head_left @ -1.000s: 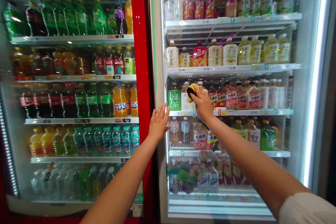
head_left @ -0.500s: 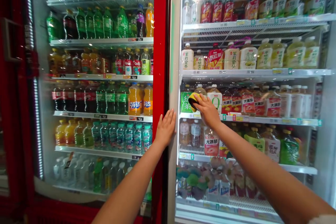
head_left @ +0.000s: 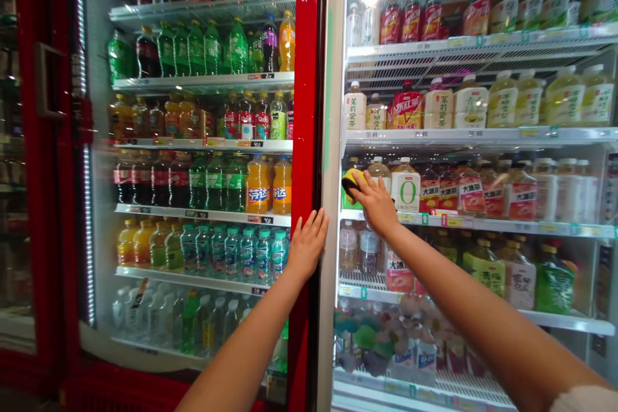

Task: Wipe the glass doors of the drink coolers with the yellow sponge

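My left hand (head_left: 309, 244) lies flat with its fingers spread on the red door frame (head_left: 306, 109), close to the edge beside the pale frame (head_left: 331, 206) of the right fridge. My right hand (head_left: 374, 203) presses a yellow and black sponge (head_left: 354, 185) to the glass of the right fridge, near the glass's left edge. Its fingers wrap over the sponge's right side. Behind the sponge, through the glass, a green-labelled bottle is partly hidden, and a bottle with a green 0 (head_left: 406, 190) stands to the right of my hand.
The left fridge holds rows of soda bottles (head_left: 237, 45), with its red-framed door's handle (head_left: 48, 80) at far left. In the right fridge, tea bottles (head_left: 470, 103) fill several shelves. Flower-like shapes (head_left: 371, 338) show low on the right glass.
The view has shifted, so the fridges sit further right in the picture. My right hand and the sponge have moved left across the glass. My left hand stays on the red frame.
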A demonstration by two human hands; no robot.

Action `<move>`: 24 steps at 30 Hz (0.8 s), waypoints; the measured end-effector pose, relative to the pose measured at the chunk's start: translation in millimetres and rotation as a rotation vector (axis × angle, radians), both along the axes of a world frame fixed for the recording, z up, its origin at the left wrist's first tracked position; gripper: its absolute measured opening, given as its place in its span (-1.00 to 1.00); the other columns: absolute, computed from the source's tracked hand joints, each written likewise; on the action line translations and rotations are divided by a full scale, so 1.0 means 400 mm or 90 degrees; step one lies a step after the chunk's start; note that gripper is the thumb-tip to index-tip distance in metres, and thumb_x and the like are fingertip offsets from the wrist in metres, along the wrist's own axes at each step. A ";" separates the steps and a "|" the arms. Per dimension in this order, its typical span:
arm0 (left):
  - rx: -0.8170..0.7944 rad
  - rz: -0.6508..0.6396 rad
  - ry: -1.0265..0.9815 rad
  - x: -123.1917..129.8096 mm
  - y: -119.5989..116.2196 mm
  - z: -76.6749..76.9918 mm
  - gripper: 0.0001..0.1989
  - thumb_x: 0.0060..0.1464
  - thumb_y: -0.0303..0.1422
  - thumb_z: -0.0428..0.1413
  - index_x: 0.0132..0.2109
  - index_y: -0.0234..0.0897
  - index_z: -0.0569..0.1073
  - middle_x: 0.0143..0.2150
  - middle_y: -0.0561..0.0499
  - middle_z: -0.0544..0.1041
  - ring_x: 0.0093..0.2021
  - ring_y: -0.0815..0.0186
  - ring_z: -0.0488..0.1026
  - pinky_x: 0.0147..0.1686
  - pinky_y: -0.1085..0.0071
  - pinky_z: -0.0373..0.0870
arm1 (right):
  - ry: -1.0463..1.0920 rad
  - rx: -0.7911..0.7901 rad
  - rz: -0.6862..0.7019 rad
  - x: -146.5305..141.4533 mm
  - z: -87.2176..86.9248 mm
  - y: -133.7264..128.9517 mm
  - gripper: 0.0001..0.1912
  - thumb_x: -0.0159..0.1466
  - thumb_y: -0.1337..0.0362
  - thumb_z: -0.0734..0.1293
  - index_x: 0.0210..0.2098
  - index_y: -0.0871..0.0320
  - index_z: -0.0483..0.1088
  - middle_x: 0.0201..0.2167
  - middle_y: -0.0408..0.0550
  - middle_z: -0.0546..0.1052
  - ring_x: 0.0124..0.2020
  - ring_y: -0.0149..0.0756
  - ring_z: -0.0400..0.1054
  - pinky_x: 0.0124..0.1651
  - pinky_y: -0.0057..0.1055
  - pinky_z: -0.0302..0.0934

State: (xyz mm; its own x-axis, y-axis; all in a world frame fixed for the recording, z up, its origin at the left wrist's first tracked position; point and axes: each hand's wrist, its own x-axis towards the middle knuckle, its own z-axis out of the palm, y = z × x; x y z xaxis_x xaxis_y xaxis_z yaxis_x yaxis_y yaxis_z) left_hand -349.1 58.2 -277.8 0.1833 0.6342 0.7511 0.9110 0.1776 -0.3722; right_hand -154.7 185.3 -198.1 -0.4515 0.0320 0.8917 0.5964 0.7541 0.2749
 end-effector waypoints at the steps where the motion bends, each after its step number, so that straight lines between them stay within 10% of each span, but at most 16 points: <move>1: 0.003 0.002 0.007 -0.003 0.000 -0.001 -0.29 0.17 -0.52 0.03 0.45 -0.26 0.14 0.52 -0.10 0.05 0.51 0.11 0.04 0.42 -0.03 0.12 | 0.026 -0.023 -0.010 -0.026 0.025 -0.007 -0.55 0.44 0.43 0.18 0.22 -0.05 0.43 0.46 -0.08 0.17 0.51 -0.03 -0.05 0.46 0.24 -0.09; 4: 0.009 0.005 0.012 -0.006 -0.001 -0.013 -0.30 0.18 -0.53 0.00 0.45 -0.26 0.15 0.52 -0.10 0.07 0.51 0.13 0.03 0.42 -0.02 0.11 | 0.028 -0.040 -0.002 -0.108 0.044 -0.039 -0.55 0.44 0.41 0.20 0.26 -0.01 0.40 0.48 -0.05 0.11 0.52 -0.01 -0.11 0.49 0.20 -0.15; 10: -0.004 0.013 0.013 -0.014 -0.017 -0.058 -0.27 0.16 -0.47 0.07 0.46 -0.30 0.13 0.53 -0.11 0.03 0.52 0.10 -0.01 0.43 -0.03 0.09 | -0.127 0.046 0.065 -0.085 -0.075 -0.048 -0.60 0.43 0.42 0.23 0.17 0.00 0.47 0.41 -0.08 0.27 0.45 -0.11 0.10 0.46 0.07 0.02; 18: -0.019 0.008 0.006 -0.015 -0.024 -0.075 -0.15 0.11 -0.43 0.14 0.49 -0.26 0.03 0.54 -0.13 -0.02 0.53 0.11 -0.05 0.43 -0.02 0.08 | 0.037 0.005 0.037 -0.108 0.012 -0.031 -0.56 0.44 0.43 0.18 0.22 0.00 0.43 0.46 -0.08 0.18 0.51 -0.07 -0.07 0.48 0.18 -0.10; 24: -0.022 0.000 -0.026 -0.004 -0.020 -0.098 -0.18 0.14 -0.38 0.12 0.48 -0.42 0.02 0.53 -0.23 0.01 0.54 0.10 -0.09 0.46 -0.02 -0.01 | -0.061 0.054 0.043 -0.134 -0.151 -0.060 -0.62 0.43 0.37 0.24 0.21 0.08 0.42 0.44 -0.01 0.20 0.48 -0.06 0.04 0.46 0.07 0.03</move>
State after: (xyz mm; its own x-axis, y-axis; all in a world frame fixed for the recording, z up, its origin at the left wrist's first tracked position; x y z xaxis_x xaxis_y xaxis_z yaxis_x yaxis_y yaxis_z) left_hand -350.7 50.2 -317.1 0.1528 0.6601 0.7355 0.9254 0.1655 -0.3408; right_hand -208.2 161.1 -258.6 -0.5330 -0.0745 0.8428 0.5133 0.7634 0.3921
